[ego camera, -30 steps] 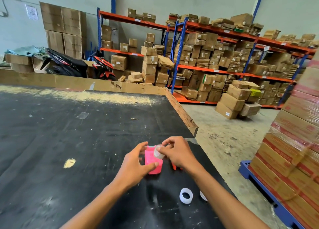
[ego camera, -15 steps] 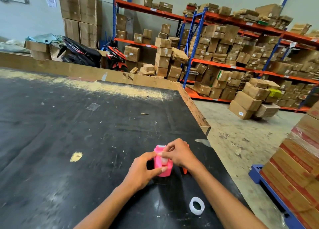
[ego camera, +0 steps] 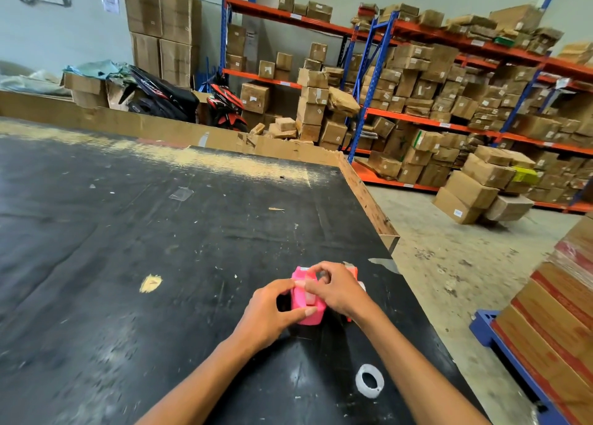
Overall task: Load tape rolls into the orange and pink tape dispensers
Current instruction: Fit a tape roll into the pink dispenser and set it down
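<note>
Left hand (ego camera: 268, 312) and right hand (ego camera: 337, 288) curled, fingertips meeting.

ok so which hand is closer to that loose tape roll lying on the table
Right. The right hand is up at the pink dispenser, roughly above the tape roll; the left hand grips the dispenser's left side, farther over.

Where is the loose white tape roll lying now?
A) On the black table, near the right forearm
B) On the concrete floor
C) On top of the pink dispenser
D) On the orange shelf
A: the white tape roll lies flat on the black table, beside the right forearm, nearer than the pink dispenser.
</note>
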### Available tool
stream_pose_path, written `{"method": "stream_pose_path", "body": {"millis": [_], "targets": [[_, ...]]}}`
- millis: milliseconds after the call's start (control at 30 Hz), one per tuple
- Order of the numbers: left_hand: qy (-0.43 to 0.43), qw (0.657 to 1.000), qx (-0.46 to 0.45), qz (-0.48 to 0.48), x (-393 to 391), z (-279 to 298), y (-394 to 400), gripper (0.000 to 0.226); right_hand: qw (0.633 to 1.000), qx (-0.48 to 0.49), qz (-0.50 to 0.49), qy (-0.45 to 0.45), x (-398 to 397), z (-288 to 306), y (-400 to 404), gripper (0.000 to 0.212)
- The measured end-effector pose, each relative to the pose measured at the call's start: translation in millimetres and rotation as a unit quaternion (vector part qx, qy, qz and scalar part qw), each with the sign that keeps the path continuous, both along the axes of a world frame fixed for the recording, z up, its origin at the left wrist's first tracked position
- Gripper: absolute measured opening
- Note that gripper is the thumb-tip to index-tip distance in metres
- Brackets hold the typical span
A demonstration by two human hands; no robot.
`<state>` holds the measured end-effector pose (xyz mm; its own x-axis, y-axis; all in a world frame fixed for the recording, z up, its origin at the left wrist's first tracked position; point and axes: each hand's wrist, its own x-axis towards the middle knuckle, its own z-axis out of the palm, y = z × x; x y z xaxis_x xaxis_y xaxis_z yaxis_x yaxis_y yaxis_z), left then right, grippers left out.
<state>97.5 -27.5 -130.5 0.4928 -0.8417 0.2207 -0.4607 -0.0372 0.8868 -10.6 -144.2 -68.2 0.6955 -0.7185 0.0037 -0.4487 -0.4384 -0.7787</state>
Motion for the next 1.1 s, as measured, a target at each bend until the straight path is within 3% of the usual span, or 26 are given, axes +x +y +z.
{"method": "stream_pose_path", "body": {"millis": [300, 567, 667, 867, 1100], "targets": [[0.017, 0.999, 0.027, -0.002, -1.7, -0.4, 4.2, 0.063, 0.992, -0.002, 0.078, 0.096, -6.0, 6.9, -11.4, 0.027], [0.015, 1.000, 0.022, 0.004, -5.9, 5.2, 5.7, 0.059, 0.995, -0.014, 0.093, 0.025, -7.4, 11.1, -11.2, 0.016], [0.022, 0.999, 0.024, 0.004, -9.2, 7.0, 5.0, 0.063, 0.993, -0.028, 0.109, 0.025, -6.6, 17.1, -17.2, 0.007], [0.018, 1.000, 0.024, 0.007, -14.0, 9.7, 1.0, 0.067, 0.985, -0.102, 0.136, 0.043, 7.7, 32.9, -40.1, 0.009], [0.010, 0.999, 0.023, 0.021, -14.6, 5.4, 4.2, 0.063, 0.983, -0.018, 0.153, 0.096, 23.8, 26.0, -60.8, 0.014]]}}
